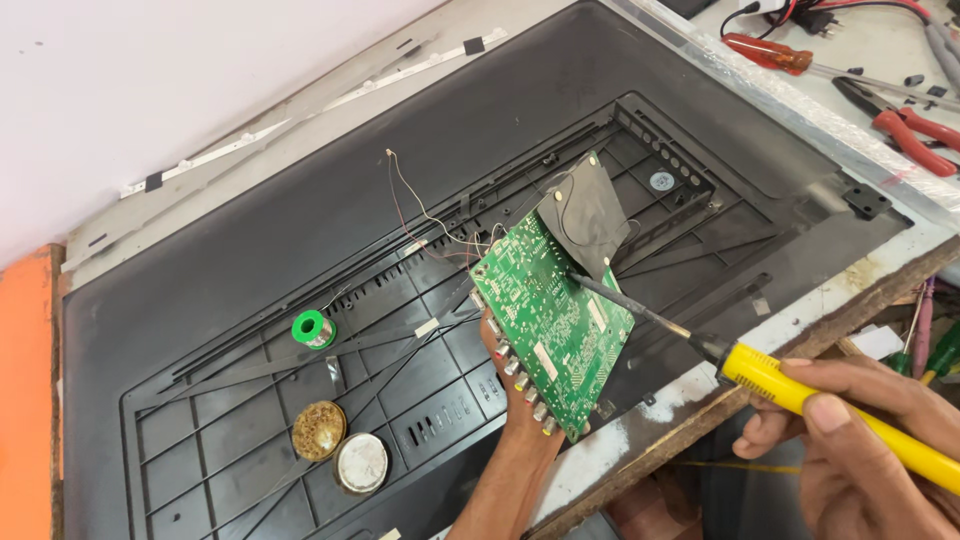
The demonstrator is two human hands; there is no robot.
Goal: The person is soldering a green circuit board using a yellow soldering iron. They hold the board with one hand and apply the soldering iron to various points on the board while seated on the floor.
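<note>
My left hand (515, 405) holds a green circuit board (550, 320) tilted up from below, over a large black plastic back cover (300, 260). A dark square sheet (585, 215) is fixed at the board's upper corner, and thin wires run from the board to the cover. My right hand (850, 430) grips a yellow-handled soldering iron (800, 395); its dark tip rests on the board's upper right area.
A green solder spool (313, 328), an open round tin (318, 430) and its lid (361, 463) sit on the cover. A red-handled screwdriver (770, 53) and red pliers (915, 128) lie at the back right. A wooden bench edge (740, 385) runs on the right.
</note>
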